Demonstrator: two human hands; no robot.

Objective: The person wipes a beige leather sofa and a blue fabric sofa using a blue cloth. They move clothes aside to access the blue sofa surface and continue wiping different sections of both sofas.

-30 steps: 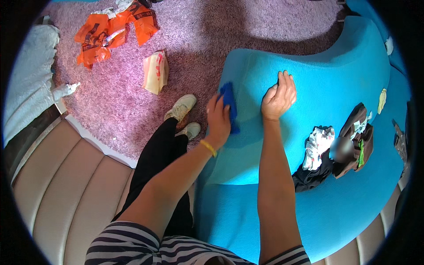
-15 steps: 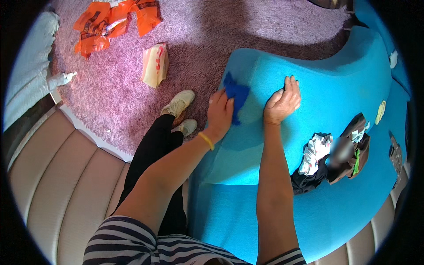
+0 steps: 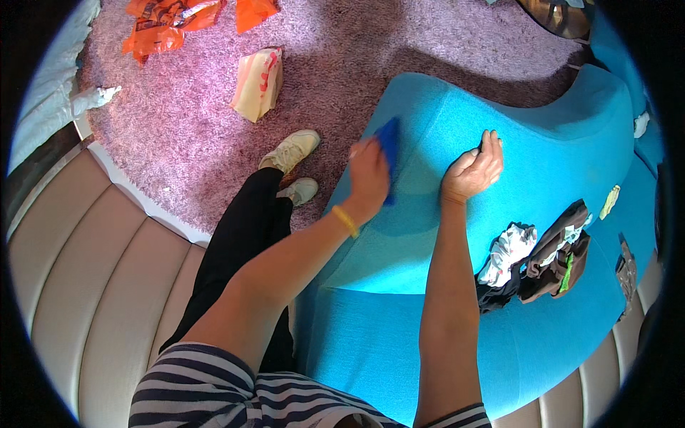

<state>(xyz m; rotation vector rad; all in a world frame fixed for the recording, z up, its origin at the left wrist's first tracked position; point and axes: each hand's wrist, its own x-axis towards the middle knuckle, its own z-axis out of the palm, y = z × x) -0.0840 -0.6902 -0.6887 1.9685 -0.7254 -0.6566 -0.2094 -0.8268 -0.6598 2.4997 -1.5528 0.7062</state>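
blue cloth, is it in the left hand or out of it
In it: the left hand has its fingers over the blue cloth, which shows along their right side.

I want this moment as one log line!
left hand: holds blue cloth at turquoise sofa edge | right hand: on sofa | crumpled clothes: on sofa | orange plastic: on purple carpet

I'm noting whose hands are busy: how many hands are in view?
2, both at the sofa: the left hand with the blue cloth, the right hand farther right. No others show.
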